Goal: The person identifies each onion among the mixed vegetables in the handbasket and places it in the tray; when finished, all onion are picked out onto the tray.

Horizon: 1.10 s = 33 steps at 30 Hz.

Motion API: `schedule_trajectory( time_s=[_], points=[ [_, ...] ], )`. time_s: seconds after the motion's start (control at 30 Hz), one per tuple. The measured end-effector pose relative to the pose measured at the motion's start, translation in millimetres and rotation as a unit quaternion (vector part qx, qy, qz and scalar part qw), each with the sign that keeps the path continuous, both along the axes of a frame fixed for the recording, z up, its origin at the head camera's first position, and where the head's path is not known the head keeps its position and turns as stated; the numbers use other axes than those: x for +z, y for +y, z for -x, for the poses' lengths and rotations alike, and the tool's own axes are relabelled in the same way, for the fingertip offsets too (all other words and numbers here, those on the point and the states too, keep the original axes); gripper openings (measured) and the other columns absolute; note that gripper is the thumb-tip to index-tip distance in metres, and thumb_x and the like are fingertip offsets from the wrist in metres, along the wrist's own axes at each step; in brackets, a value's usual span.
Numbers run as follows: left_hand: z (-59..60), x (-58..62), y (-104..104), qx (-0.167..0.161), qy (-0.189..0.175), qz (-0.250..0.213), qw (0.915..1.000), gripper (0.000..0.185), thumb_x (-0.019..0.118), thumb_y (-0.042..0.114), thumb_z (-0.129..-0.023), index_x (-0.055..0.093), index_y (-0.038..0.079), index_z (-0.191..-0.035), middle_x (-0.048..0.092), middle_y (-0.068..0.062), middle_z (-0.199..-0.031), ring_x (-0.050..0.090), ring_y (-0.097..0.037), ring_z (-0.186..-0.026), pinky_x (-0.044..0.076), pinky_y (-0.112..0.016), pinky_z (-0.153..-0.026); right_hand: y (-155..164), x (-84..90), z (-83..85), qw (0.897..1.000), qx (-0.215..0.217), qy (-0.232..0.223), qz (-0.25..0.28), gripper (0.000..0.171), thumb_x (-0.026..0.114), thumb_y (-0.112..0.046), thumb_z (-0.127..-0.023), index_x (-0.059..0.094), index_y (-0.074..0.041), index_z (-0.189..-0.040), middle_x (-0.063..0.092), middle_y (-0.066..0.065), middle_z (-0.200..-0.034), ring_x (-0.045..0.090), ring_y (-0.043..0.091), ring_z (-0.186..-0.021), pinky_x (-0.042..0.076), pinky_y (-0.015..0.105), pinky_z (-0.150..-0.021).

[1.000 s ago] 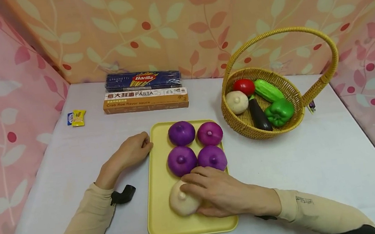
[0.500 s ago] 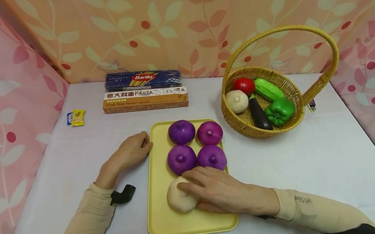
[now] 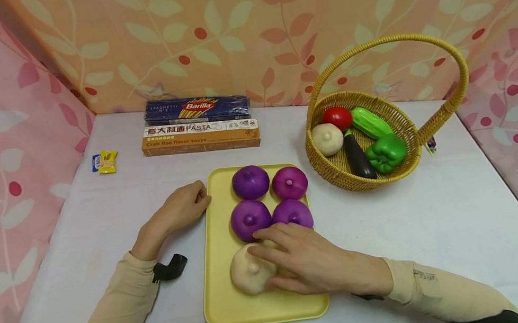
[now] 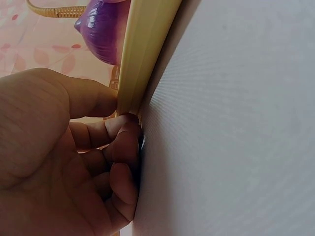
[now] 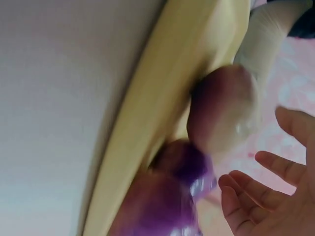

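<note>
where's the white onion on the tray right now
In the head view the white onion sits at the near end of the yellow tray, just behind it four purple onions, with the right hand touching it.

Right hand [image 3: 311, 265] hides part of white onion [image 3: 249, 277].

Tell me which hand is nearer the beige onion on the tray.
Right. The right hand lies against the beige onion with fingers spread over it. The left hand rests curled on the table at the yellow tray's far left edge, apart from the onion.
</note>
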<state>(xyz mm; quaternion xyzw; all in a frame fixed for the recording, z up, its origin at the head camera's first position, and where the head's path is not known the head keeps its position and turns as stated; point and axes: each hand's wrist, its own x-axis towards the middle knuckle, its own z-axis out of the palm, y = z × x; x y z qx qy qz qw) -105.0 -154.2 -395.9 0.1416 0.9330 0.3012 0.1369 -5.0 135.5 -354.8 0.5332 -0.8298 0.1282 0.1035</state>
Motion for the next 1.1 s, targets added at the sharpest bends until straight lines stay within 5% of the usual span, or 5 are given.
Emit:
schedule_trajectory(
  time_s=[0.17,0.33,0.53,0.77,1.1],
  points=[
    [0.2,1.7,-1,0.002,0.000,0.002,1.0000,0.013,0.052,0.018,-0.095,0.054,0.008,-0.086,0.047,-0.001,-0.071,0.045,-0.016,-0.068,0.035,-0.028,-0.062,17,15.0,33.2,0.994,-0.063,0.006,0.091,0.041,0.069,-0.030,-0.089,0.063,-0.008,-0.123,0.062,0.013,-0.124,0.059,0.025,-0.113,0.049,0.039,-0.095],
    [0.9,2.3,-1,0.007,-0.002,0.004,1.0000,0.013,0.052,0.018,-0.095,0.054,0.008,-0.087,0.048,-0.002,-0.072,0.046,-0.016,-0.068,0.035,-0.028,-0.063,54,22.8,91.6,0.963,-0.206,0.011,0.174,0.041,0.072,-0.012,-0.083,0.062,-0.001,-0.121,0.059,0.020,-0.125,0.055,0.035,-0.115,0.044,0.047,-0.099],
    [-0.6,-0.1,-1,0.006,-0.010,0.001,0.9999,0.012,0.052,0.018,-0.095,0.054,0.008,-0.088,0.049,-0.002,-0.073,0.047,-0.016,-0.069,0.036,-0.028,-0.064,97,17.6,143.8,0.928,-0.348,-0.044,0.128,0.051,0.067,-0.013,-0.087,0.054,-0.001,-0.134,0.050,0.026,-0.137,0.045,0.045,-0.126,0.033,0.058,-0.106],
    [0.5,-1.5,0,0.004,-0.010,0.001,0.9999,0.013,0.053,0.019,-0.096,0.054,0.009,-0.088,0.049,-0.002,-0.072,0.047,-0.016,-0.069,0.037,-0.028,-0.063,109,8.4,155.9,0.921,-0.374,-0.106,-0.016,0.051,0.064,-0.022,-0.091,0.052,-0.006,-0.138,0.044,0.026,-0.145,0.040,0.050,-0.132,0.031,0.064,-0.108],
    [1.3,-2.2,0,0.003,-0.005,0.000,1.0000,0.012,0.053,0.018,-0.095,0.055,0.008,-0.087,0.049,-0.001,-0.071,0.046,-0.016,-0.068,0.035,-0.028,-0.062,110,2.2,157.1,0.897,-0.429,-0.104,-0.006,0.056,0.072,-0.027,-0.082,0.048,0.000,-0.125,0.057,0.027,-0.117,0.052,0.046,-0.098,0.042,0.057,-0.082]
  ],
)
